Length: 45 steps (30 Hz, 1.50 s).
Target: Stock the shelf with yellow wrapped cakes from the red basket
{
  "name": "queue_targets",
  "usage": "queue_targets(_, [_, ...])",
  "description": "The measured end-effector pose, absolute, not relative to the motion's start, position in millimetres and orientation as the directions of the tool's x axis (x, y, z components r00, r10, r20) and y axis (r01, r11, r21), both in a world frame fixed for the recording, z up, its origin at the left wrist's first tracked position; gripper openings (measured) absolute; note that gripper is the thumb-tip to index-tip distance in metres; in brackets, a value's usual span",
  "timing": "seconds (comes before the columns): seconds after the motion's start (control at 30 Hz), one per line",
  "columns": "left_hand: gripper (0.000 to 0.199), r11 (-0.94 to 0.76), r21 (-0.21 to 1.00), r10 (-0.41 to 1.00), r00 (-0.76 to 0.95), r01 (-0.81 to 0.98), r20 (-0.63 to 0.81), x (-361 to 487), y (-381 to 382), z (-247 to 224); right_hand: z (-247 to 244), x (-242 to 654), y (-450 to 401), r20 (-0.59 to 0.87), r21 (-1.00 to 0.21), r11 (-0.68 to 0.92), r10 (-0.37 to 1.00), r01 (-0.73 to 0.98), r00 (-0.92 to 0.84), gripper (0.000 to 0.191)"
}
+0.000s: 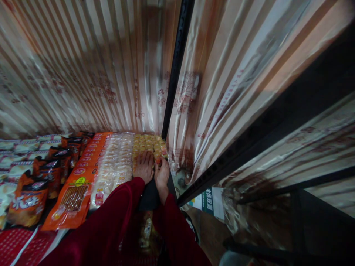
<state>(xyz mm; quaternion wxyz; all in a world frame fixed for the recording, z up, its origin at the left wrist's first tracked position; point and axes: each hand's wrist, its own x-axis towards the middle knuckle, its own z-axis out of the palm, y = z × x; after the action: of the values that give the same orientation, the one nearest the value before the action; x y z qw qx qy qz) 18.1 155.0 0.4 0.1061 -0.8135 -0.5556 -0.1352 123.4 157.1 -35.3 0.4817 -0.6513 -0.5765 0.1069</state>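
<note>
Rows of small gold-wrapped snack packets [142, 142] lie at the right end of a dark shelf [149, 197] in the head view. My left hand [144, 167] rests flat on the near packets, fingers stretched forward. Beside it, my right hand [162, 175] curls its thumb and fingers around a gold packet with a red mark [158, 161] at the right edge of the rows. Left of my hands are clear-wrapped pale snacks [118, 162] in close rows. Both forearms are in dark red sleeves.
Orange snack bags [74, 195] overlap in a row further left, beside orange-and-black bags [29, 199] and white packets [13, 166]. A black upright post [176, 70] stands behind the right corner; a thick black beam [249, 136] slants across the right. Pleated printed curtains [111, 74] hang behind.
</note>
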Motion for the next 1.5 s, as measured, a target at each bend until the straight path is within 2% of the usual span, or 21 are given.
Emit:
queue_targets(0.53, [0.062,-0.363,-0.01,0.865,0.341,0.932,0.368,16.3,156.8,-7.5,-41.9,125.7,160.2,0.445,-0.773,0.178,0.836,0.609,0.321,0.041])
queue_targets(0.77, [0.064,-0.357,0.028,0.876,0.325,0.934,0.355,17.3,154.6,-3.0,-40.9,128.2,160.7,0.428,-0.78,0.21,0.866,0.59,0.258,0.042])
queue_targets(1.07, [0.065,-0.343,0.06,0.88,0.298,0.938,0.37,19.9,154.2,-1.9,-37.1,125.6,157.6,0.393,-0.814,0.175,0.868,0.554,0.304,0.044])
queue_targets(1.27, [0.058,-0.341,0.069,0.869,0.286,0.938,0.404,21.3,155.0,-6.1,-36.1,127.7,159.1,0.291,-0.75,0.07,0.928,0.658,0.233,0.046])
queue_targets(1.5, [0.058,-0.341,0.056,0.87,0.292,0.938,0.396,21.9,155.7,-6.7,-37.5,127.4,159.7,0.299,-0.752,0.078,0.925,0.654,0.233,0.045])
